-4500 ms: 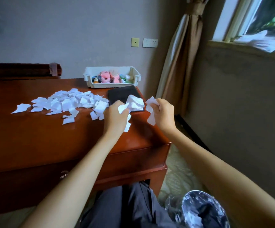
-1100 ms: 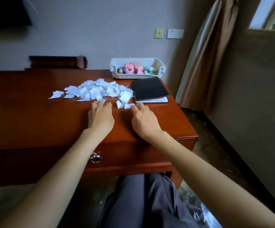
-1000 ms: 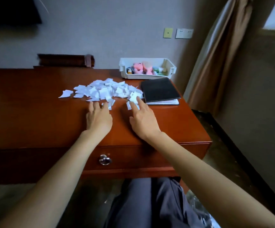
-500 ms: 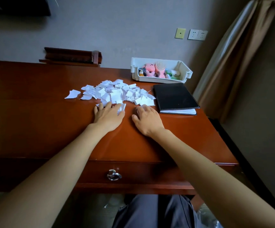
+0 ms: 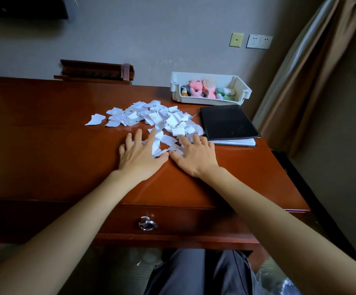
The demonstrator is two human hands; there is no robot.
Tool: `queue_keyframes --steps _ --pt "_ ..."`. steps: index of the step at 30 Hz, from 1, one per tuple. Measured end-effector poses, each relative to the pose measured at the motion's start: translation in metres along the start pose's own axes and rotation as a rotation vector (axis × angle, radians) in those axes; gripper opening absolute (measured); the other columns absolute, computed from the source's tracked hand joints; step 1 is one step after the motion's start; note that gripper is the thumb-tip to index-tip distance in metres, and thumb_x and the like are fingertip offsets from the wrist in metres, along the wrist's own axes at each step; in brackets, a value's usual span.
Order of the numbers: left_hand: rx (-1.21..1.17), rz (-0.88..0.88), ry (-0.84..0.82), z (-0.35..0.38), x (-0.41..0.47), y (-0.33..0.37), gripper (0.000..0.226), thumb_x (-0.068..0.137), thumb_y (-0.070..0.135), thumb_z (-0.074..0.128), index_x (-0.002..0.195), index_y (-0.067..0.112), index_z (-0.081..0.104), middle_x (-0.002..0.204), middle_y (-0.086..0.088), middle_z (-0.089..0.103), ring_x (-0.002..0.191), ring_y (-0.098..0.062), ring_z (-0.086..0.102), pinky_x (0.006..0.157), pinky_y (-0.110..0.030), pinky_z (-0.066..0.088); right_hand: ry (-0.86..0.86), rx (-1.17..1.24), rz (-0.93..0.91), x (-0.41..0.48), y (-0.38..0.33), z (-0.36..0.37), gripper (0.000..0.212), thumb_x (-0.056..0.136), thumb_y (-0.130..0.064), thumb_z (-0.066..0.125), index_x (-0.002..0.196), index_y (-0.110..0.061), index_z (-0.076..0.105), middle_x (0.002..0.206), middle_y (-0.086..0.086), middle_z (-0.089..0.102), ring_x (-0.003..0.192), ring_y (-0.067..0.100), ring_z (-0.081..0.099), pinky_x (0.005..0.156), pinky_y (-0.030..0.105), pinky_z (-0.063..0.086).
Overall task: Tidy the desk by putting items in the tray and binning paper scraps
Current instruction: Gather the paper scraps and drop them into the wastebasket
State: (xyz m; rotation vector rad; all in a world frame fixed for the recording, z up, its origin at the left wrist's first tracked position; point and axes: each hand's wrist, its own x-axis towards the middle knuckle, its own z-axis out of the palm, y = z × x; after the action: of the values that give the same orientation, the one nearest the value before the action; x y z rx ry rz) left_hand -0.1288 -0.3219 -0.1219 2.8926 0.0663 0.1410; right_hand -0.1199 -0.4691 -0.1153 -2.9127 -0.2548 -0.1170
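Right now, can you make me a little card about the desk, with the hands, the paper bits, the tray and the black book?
left hand: flat on the desk, fingers spread, touching the near paper scraps
right hand: flat beside it, fingers spread over scraps, holding nothing
paper scraps: loose white pile mid-desk, not yet binned
tray: white, at the desk's far edge, pink toys inside
black notebook: flat on the desk, in front of the tray, not in it

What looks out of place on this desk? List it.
Torn paper scraps lie strewn across the desk, left of the black notebook, unbinned. The left hand and right hand rest flat on the nearest ones.
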Motion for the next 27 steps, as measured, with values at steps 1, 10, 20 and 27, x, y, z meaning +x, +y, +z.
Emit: queue_keyframes --steps 1,10,20,27 --pt "0.031 0.006 -0.004 0.001 0.004 0.001 0.064 0.090 0.059 0.034 0.147 0.034 0.017 0.154 -0.007 0.020 0.140 -0.031 0.017 0.112 -0.044 0.019 -0.010 -0.027 -0.013 0.003 0.000 0.001 0.053 0.092 -0.055 0.032 0.138 -0.029 0.034 0.145 0.011 0.034 0.135 0.033 0.027 0.108 0.044 0.025" --pt "0.116 0.016 0.144 -0.002 0.015 0.012 0.042 0.099 0.025 0.040 0.140 0.018 0.033 0.137 -0.011 0.039 0.124 -0.027 0.042 0.092 -0.035 0.045 0.121 0.001 -0.087 0.007 0.000 0.001 0.036 0.099 -0.026 0.037 0.130 -0.008 0.042 0.135 0.015 0.042 0.122 0.031 0.043 0.095 0.036 0.042" --pt "-0.072 -0.024 0.245 -0.007 0.015 0.009 0.031 0.099 0.020 0.043 0.128 0.010 0.048 0.118 -0.017 0.061 0.107 -0.035 0.059 0.081 -0.039 0.049 0.169 0.087 -0.054 0.015 -0.001 -0.004 0.025 0.099 -0.022 0.041 0.112 -0.004 0.052 0.112 0.016 0.062 0.098 0.034 0.060 0.076 0.037 0.047" --pt "-0.441 -0.092 0.320 -0.027 0.019 0.012 0.031 0.098 0.016 0.042 0.120 -0.001 0.056 0.118 -0.024 0.060 0.108 -0.042 0.056 0.084 -0.044 0.048 0.349 0.551 0.093 0.022 0.001 -0.016 0.016 0.092 -0.014 0.055 0.092 0.002 0.059 0.088 0.017 0.067 0.080 0.028 0.060 0.069 0.029 0.041"
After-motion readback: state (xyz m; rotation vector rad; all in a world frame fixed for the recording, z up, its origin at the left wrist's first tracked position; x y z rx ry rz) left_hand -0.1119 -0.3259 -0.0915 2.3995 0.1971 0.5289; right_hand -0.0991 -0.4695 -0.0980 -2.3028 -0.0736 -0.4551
